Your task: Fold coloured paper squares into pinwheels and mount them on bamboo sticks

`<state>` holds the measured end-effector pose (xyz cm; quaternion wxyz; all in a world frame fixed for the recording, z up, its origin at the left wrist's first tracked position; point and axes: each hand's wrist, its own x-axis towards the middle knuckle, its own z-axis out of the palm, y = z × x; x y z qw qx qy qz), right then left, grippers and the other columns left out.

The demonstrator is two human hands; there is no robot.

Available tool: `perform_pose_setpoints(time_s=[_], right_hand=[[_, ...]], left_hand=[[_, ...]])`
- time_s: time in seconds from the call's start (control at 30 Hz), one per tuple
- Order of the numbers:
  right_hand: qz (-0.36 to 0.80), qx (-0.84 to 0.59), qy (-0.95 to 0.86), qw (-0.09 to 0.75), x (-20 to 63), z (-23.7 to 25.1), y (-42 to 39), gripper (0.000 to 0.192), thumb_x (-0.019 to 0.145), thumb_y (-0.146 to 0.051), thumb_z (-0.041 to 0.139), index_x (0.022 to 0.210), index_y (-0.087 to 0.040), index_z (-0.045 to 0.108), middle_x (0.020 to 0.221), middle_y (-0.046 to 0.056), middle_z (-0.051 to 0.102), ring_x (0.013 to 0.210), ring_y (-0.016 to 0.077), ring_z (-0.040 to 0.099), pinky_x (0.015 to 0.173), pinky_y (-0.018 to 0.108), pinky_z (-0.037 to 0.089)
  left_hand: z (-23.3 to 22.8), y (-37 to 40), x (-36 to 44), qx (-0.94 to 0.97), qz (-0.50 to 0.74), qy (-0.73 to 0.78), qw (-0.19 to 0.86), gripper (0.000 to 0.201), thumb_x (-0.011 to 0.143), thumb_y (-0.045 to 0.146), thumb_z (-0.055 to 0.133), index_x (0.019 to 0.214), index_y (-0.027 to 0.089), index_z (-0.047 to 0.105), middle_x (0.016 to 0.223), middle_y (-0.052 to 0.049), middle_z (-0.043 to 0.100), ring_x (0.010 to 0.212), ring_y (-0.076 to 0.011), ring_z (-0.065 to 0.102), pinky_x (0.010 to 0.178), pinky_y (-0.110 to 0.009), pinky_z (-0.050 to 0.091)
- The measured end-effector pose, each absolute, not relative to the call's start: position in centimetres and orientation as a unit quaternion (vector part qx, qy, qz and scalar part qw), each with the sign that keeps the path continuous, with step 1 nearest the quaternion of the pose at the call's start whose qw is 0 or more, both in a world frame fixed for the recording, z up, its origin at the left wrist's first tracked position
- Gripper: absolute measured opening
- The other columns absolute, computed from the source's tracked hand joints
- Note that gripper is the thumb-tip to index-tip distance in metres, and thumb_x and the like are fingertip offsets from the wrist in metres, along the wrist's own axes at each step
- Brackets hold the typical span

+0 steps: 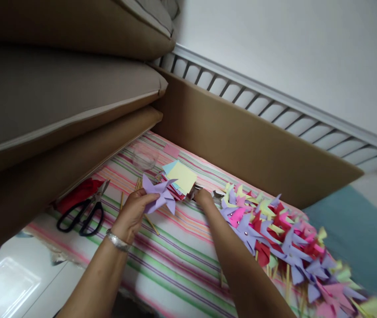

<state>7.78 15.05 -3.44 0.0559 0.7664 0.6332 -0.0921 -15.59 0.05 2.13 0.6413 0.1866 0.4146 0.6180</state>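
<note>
My left hand [133, 213] pinches a purple paper pinwheel [161, 195] by one of its sides, the thumb lying over the paper. My right hand [203, 197] reaches down just right of a stack of coloured paper squares [183, 176], pale yellow on top. Its fingertips are hidden, close to a small dark, shiny thing [195, 190] that I cannot make out. Thin wooden sticks [151, 224] lie under and behind the pinwheel. To the right of my right forearm is a large pile of finished-looking pinwheels on sticks [274, 229], in purple, red, pink and yellow.
Black-handled scissors [90, 216] rest at the left beside red material [78, 194]. A clear plastic container [144, 157] and a pink paper square [171, 150] are at the back of the striped cloth [175, 265]. Stacked cushions [69, 97] overhang the left; a brown board [241, 137] borders the back.
</note>
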Motion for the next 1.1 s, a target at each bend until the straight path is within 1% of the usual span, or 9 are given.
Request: perform_pose_setpoints(time_s=[0.2, 0.33, 0.5, 0.63, 0.7, 0.77, 0.87, 1.0, 1.1], right_hand=[[-0.149, 0.777, 0.612, -0.001, 9.0, -2.2, 14.0, 0.027, 0.087, -0.032, 0.054, 0.109, -0.016, 0.056, 0.111, 0.007, 0.059, 0.094, 0.0184, 0.059, 0.08, 0.037, 0.05], [-0.172, 0.762, 0.619, -0.082, 10.1, -1.4, 10.7, 0.019, 0.087, -0.027, 0.051, 0.097, -0.014, 0.062, 0.099, 0.006, 0.064, 0.09, 0.017, 0.061, 0.078, 0.033, 0.049], [-0.282, 0.713, 0.632, -0.108, 9.5, -3.4, 4.1, 0.017, 0.075, -0.013, 0.05, 0.076, -0.014, 0.067, 0.067, 0.003, 0.069, 0.061, 0.0123, 0.062, 0.055, 0.02, 0.044], [-0.349, 0.685, 0.632, -0.093, 8.4, -5.5, 1.3, 0.009, 0.064, -0.01, 0.058, 0.061, -0.014, 0.065, 0.052, -0.001, 0.063, 0.048, 0.01, 0.056, 0.047, 0.018, 0.039], [-0.353, 0.683, 0.631, -0.102, 8.3, -5.9, 1.1, 0.009, 0.064, -0.01, 0.057, 0.063, -0.014, 0.065, 0.053, -0.001, 0.063, 0.047, 0.0096, 0.055, 0.047, 0.018, 0.039], [-0.341, 0.685, 0.632, -0.125, 8.4, -6.1, 0.8, 0.015, 0.068, -0.012, 0.054, 0.075, -0.014, 0.067, 0.06, 0.0, 0.066, 0.05, 0.0102, 0.057, 0.048, 0.018, 0.04], [-0.3, 0.687, 0.64, -0.168, 8.7, -5.9, -0.3, 0.023, 0.077, -0.016, 0.046, 0.089, -0.017, 0.066, 0.076, 0.002, 0.069, 0.063, 0.0129, 0.061, 0.056, 0.021, 0.045], [-0.251, 0.674, 0.666, -0.194, 8.5, -5.8, -2.4, 0.022, 0.08, -0.018, 0.047, 0.089, -0.019, 0.067, 0.094, 0.005, 0.068, 0.087, 0.016, 0.062, 0.078, 0.026, 0.046], [-0.229, 0.664, 0.688, -0.182, 7.9, -5.6, -2.9, 0.022, 0.078, -0.013, 0.05, 0.09, -0.019, 0.067, 0.095, 0.006, 0.066, 0.089, 0.0167, 0.061, 0.082, 0.026, 0.045]], left_hand=[[2.2, 0.1, -15.3, 0.207, 0.616, 0.42, 0.633, 0.019, 0.052, 0.018, 0.075, 0.069, 0.01, 0.071, 0.066, -0.006, 0.071, 0.061, -0.0152, 0.062, 0.06, -0.022, 0.045], [2.7, -0.1, -15.2, 0.195, 0.618, 0.424, 0.632, 0.02, 0.05, 0.016, 0.075, 0.068, 0.009, 0.07, 0.069, -0.006, 0.072, 0.063, -0.0146, 0.063, 0.061, -0.022, 0.045], [2.9, -0.2, -15.0, 0.206, 0.621, 0.411, 0.635, 0.018, 0.049, 0.015, 0.075, 0.066, 0.01, 0.069, 0.065, -0.004, 0.07, 0.061, -0.0135, 0.062, 0.062, -0.021, 0.045], [2.7, -0.4, -14.8, 0.228, 0.601, 0.404, 0.651, 0.018, 0.05, 0.016, 0.075, 0.067, 0.011, 0.07, 0.066, -0.004, 0.071, 0.06, -0.0136, 0.062, 0.061, -0.022, 0.046], [2.7, -0.5, -14.8, 0.236, 0.593, 0.407, 0.654, 0.018, 0.05, 0.016, 0.076, 0.065, 0.011, 0.07, 0.064, -0.004, 0.07, 0.058, -0.0125, 0.061, 0.058, -0.021, 0.045], [2.7, -0.6, -14.8, 0.235, 0.593, 0.409, 0.652, 0.018, 0.049, 0.016, 0.077, 0.065, 0.011, 0.069, 0.063, -0.003, 0.07, 0.057, -0.012, 0.061, 0.057, -0.02, 0.044], [2.6, -0.5, -14.9, 0.237, 0.597, 0.405, 0.651, 0.018, 0.049, 0.016, 0.077, 0.066, 0.011, 0.07, 0.063, -0.003, 0.07, 0.057, -0.0131, 0.061, 0.058, -0.021, 0.045], [2.2, -0.2, -14.7, 0.243, 0.598, 0.397, 0.653, 0.015, 0.052, 0.015, 0.076, 0.067, 0.012, 0.071, 0.066, -0.003, 0.071, 0.06, -0.0137, 0.063, 0.06, -0.021, 0.047], [1.8, -0.1, -14.4, 0.249, 0.602, 0.393, 0.649, 0.017, 0.053, 0.015, 0.075, 0.069, 0.013, 0.071, 0.07, -0.004, 0.072, 0.063, -0.0147, 0.064, 0.062, -0.022, 0.048]])
